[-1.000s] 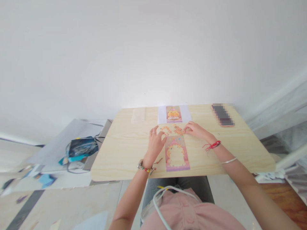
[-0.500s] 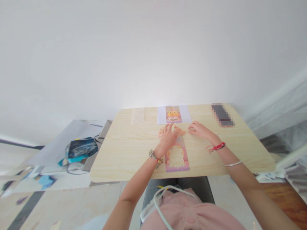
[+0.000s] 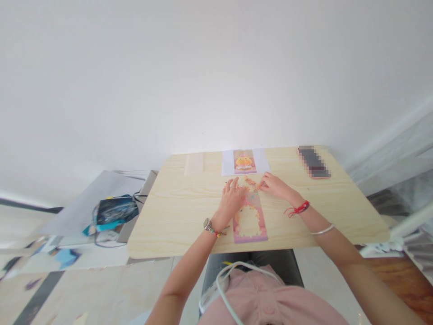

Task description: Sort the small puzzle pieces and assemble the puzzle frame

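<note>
A pink and purple jigsaw puzzle (image 3: 251,238) lies on the table in front of me, its border joined and its lower middle showing bare wood. Loose orange puzzle pieces (image 3: 250,181) are heaped at its far end. My left hand (image 3: 230,201) rests over the left of the heap and the puzzle's upper left edge, fingers spread, hiding some pieces. At the heap's right side, my right hand (image 3: 276,187) has thumb and fingers pinched together on a small orange piece. Beyond the heap, a white sheet with a printed picture of a yellow cartoon figure (image 3: 245,162) lies flat.
The light wooden table (image 3: 176,216) stands against a white wall. A phone (image 3: 314,162), blurred out, lies at the back right. A pale, flat, see-through sheet (image 3: 194,163) is at the back left. Left of the table sits a dark and teal bag (image 3: 117,210) with cables.
My right hand has moved left to the edge of the loose pieces. My left hand has shifted slightly left and down, uncovering more of the heap.
</note>
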Demonstrator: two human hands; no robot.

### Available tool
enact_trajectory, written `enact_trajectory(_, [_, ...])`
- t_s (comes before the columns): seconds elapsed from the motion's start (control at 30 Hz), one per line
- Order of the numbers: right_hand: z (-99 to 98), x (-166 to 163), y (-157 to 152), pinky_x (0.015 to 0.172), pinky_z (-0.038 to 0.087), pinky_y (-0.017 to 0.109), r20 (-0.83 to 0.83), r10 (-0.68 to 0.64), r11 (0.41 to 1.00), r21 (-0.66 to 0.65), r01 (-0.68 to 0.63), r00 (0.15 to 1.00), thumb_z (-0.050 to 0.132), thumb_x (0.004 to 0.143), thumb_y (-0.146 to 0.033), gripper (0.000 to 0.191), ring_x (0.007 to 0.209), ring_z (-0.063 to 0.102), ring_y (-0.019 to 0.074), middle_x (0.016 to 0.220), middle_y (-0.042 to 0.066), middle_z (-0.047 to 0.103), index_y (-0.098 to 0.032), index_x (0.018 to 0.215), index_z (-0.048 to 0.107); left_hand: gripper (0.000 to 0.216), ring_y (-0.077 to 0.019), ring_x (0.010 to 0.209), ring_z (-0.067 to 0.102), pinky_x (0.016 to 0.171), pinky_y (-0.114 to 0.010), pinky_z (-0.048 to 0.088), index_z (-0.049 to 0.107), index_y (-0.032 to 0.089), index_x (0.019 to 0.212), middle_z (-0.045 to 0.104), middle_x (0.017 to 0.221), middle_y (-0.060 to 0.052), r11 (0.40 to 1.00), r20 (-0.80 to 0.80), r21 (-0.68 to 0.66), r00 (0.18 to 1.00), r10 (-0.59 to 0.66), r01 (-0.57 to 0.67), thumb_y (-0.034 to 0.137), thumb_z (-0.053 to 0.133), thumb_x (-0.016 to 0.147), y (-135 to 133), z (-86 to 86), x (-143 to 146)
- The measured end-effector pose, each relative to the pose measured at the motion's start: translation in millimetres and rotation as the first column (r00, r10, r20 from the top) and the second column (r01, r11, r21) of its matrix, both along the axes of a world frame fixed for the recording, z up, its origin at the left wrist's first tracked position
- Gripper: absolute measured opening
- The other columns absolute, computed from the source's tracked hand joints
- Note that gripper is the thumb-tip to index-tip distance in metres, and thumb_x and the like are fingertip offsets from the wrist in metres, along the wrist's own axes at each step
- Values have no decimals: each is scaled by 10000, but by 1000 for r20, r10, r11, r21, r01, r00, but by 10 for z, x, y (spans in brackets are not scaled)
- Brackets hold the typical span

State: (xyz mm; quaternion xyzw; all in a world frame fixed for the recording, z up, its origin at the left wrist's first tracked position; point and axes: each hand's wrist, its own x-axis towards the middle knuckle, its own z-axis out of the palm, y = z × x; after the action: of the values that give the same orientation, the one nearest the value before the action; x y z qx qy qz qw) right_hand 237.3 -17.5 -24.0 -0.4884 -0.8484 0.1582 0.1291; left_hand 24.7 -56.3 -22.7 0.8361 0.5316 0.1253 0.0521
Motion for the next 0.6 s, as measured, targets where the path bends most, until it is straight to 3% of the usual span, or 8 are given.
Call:
enact_trajectory(0.27, [42,-10,91,718,391,264,153,-155,986,83,143,976,492,818,-217,147,780,535,165,889,78,521,-140,844,614,296,-302,1225,281,898,-470,401,525,255,1094,320,1332,-111,998,-25,44,998,55,-54,225,500,801,70,27,-49])
enact_trajectory(0.43, [59,-9,68,721,401,258,93,-99,993,73,93,991,494,813,-193,143,782,536,158,892,72,519,-151,873,618,292,-321,1223,283,891,-490,401,525,231,1109,324,1328,-133,969,-3,93,973,231,-229,223,437,831,60,23,-277])
enact_trajectory(0.6, [64,-22,-94,721,411,258,-10,78,993,95,-77,997,513,803,-173,172,778,534,151,888,55,522,-186,944,610,275,-356,1209,296,867,-522,405,555,172,1070,334,1312,-171,936,-17,93,940,341,-338,204,452,817,-26,-31,-530])
